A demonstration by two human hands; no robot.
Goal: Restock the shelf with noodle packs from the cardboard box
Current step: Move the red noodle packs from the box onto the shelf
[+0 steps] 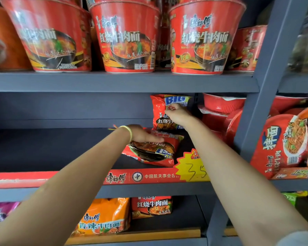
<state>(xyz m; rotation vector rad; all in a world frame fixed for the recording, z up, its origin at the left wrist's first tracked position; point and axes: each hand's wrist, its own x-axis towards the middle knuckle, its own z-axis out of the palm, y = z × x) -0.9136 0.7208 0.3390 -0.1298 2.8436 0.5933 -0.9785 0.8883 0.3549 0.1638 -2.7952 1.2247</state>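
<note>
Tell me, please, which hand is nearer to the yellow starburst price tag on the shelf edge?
Left, by a small margin. The left hand rests on the flat noodle pack just up-left of the price tag; the right hand grips the upright pack higher up.

— Camera position?
— Single head-worn wide-angle view, close to the dark grey metal shelf (124, 82), facing forward, level with its middle tier.
— Second view?
— One only; both forearms enter from below.

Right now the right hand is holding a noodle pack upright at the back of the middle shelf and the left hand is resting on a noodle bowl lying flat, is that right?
Not quite. The head view shows the left hand resting on a flat noodle pack, not a bowl. The rest stands: the right hand holds an upright noodle pack at the back of the middle shelf.
</note>
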